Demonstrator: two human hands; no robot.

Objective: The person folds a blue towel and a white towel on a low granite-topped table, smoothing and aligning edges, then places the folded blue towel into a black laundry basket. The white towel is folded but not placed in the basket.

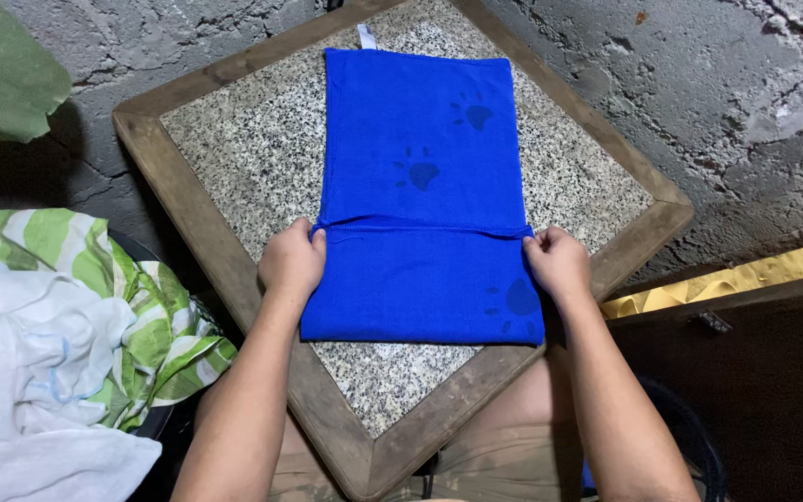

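1. While both forearms are reached forward from the lower edge of the view, the left hand [292,263] and the right hand [559,264] are set at opposite side edges of a blue towel [420,186], knuckles up and wrists almost straight.
2. The fingers of each hand are curled and pressed together, and a folded hem of the towel is pinched by each at its end, so that a straight ridge is drawn taut across the cloth between the two hands.
3. The towel is laid flat on the counter [234,139], in the middle of it, as a long rectangle running away from the person; its near end lies close to the counter's front corner.
4. A soft, matte weave is shown by the cloth, and darker blue paw prints are scattered over it; a small white tag [366,36] is seen at its far edge.
5. The counter is made of speckled grey granite framed in worn wood, and it is set cornerwise over a rough concrete floor [745,93].
6. A heap of white and green-striped laundry [58,325] is piled to the left of the counter.
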